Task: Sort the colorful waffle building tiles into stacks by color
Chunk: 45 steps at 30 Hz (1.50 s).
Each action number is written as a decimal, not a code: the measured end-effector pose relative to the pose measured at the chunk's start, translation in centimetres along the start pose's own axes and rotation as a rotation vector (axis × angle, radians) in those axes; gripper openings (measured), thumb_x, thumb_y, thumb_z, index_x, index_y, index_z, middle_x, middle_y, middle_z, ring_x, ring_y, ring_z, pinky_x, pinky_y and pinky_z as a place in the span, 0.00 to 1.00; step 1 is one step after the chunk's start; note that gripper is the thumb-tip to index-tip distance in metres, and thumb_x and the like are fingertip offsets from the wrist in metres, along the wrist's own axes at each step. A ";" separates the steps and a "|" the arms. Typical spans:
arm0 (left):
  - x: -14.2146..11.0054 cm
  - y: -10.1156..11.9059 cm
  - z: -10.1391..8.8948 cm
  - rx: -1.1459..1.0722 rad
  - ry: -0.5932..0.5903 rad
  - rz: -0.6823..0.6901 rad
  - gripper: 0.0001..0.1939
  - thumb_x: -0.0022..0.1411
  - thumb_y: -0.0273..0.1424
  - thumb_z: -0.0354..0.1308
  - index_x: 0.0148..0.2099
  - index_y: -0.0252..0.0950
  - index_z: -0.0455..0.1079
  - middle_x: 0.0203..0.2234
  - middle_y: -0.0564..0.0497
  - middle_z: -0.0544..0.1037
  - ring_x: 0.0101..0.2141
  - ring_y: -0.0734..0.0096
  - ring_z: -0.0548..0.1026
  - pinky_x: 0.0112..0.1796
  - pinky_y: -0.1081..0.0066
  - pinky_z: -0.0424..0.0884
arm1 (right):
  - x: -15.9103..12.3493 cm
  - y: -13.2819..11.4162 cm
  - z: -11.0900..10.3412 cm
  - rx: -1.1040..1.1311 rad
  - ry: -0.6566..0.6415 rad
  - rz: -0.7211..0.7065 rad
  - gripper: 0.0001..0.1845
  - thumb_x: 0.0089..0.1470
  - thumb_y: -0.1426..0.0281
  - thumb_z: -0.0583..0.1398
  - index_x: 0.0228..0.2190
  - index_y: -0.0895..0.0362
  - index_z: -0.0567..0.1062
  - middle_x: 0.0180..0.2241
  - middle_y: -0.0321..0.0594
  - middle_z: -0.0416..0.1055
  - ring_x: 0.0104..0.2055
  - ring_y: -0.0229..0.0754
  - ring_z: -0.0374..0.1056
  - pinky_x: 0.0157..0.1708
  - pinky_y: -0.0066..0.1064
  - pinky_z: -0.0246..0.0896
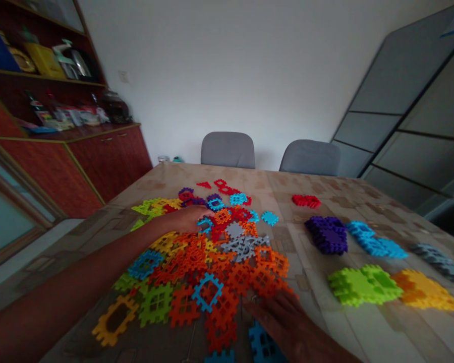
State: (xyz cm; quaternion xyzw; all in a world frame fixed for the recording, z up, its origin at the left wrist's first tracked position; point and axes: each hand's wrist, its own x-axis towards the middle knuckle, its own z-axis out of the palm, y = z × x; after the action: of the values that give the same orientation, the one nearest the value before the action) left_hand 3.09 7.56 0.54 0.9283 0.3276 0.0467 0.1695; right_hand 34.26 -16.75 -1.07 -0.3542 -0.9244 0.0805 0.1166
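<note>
A heap of toothed plastic building pieces in mixed colours [196, 257] spreads over the table. My left hand [191, 218] reaches into its far part, with the fingers closed on a light-blue frame piece [205, 225]. Nearer to me, my right hand [283, 315] lies palm down at the heap's near right edge, fingers stretched out. Partly hidden beneath it are blue window pieces [263, 345]. Another light-blue frame [208, 292] lies on top of orange pieces [223, 307] between the two hands.
On the right stand sorted stacks: red [306, 200], purple [327, 235], light blue [378, 241], grey [441, 262], green [365, 286] and yellow [426, 290]. Two grey chairs [227, 149] stand behind the table [287, 242]. A wooden cabinet [109, 164] is at left.
</note>
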 end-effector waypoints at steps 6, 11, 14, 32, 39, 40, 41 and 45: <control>-0.2 -0.1 -0.7 0.026 -0.025 0.048 0.20 0.66 0.28 0.63 0.59 0.35 0.69 0.58 0.43 0.74 0.55 0.54 0.74 0.54 0.51 0.70 | 0.1 0.0 0.4 -0.016 0.025 0.010 0.45 0.60 0.75 0.58 0.71 0.49 0.42 0.53 0.45 0.76 0.48 0.52 0.75 0.51 0.43 0.69; -0.7 0.0 -0.7 0.094 0.009 0.042 0.30 0.54 0.19 0.63 0.59 0.42 0.70 0.58 0.49 0.75 0.57 0.58 0.72 0.57 0.65 0.67 | 0.3 0.1 0.7 -0.006 0.039 -0.002 0.44 0.60 0.76 0.57 0.70 0.50 0.43 0.52 0.46 0.76 0.48 0.51 0.75 0.51 0.42 0.69; -0.9 0.2 -1.2 0.148 0.076 -0.014 0.30 0.54 0.25 0.65 0.60 0.40 0.70 0.57 0.46 0.75 0.57 0.54 0.73 0.57 0.63 0.67 | 0.5 0.0 0.6 -0.011 0.039 0.001 0.47 0.59 0.78 0.57 0.71 0.49 0.39 0.52 0.46 0.76 0.48 0.52 0.75 0.52 0.44 0.69; -10.6 15.7 6.2 0.254 0.165 -0.329 0.33 0.61 0.40 0.66 0.66 0.40 0.65 0.52 0.41 0.78 0.52 0.44 0.74 0.53 0.47 0.69 | 0.3 0.0 1.2 -0.082 0.069 -0.020 0.49 0.58 0.72 0.62 0.71 0.54 0.41 0.51 0.47 0.76 0.47 0.51 0.74 0.50 0.41 0.69; -9.1 16.2 6.1 0.143 0.059 -0.351 0.39 0.58 0.45 0.67 0.68 0.39 0.63 0.50 0.37 0.78 0.51 0.40 0.73 0.53 0.43 0.68 | -0.8 1.8 6.8 -0.100 0.130 0.026 0.51 0.52 0.72 0.63 0.70 0.52 0.45 0.49 0.48 0.77 0.45 0.55 0.74 0.47 0.45 0.69; -9.0 16.3 6.2 0.135 0.053 -0.349 0.38 0.60 0.43 0.66 0.69 0.40 0.62 0.50 0.38 0.78 0.51 0.41 0.73 0.53 0.44 0.68 | -0.9 1.9 7.1 -0.097 0.126 0.026 0.51 0.51 0.72 0.63 0.70 0.52 0.46 0.49 0.48 0.77 0.45 0.55 0.74 0.47 0.45 0.69; -9.0 16.4 6.4 0.127 0.046 -0.350 0.37 0.61 0.41 0.65 0.69 0.41 0.61 0.50 0.38 0.77 0.52 0.42 0.73 0.53 0.45 0.68 | -1.0 2.0 7.3 -0.097 0.126 0.026 0.51 0.51 0.72 0.63 0.70 0.52 0.46 0.49 0.48 0.77 0.46 0.55 0.74 0.48 0.46 0.69; -9.7 15.9 6.9 0.026 0.041 -0.330 0.37 0.64 0.35 0.63 0.72 0.45 0.55 0.59 0.40 0.73 0.58 0.46 0.70 0.57 0.49 0.66 | -0.8 1.8 6.3 -0.104 0.140 0.002 0.52 0.50 0.75 0.63 0.70 0.54 0.47 0.50 0.48 0.76 0.48 0.55 0.74 0.49 0.46 0.68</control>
State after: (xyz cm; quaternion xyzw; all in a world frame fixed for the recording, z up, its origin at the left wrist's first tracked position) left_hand 6.34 -12.01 -0.19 0.8628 0.4797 0.0328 0.1560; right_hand 34.27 -16.42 -7.68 -0.3657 -0.9164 0.0076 0.1622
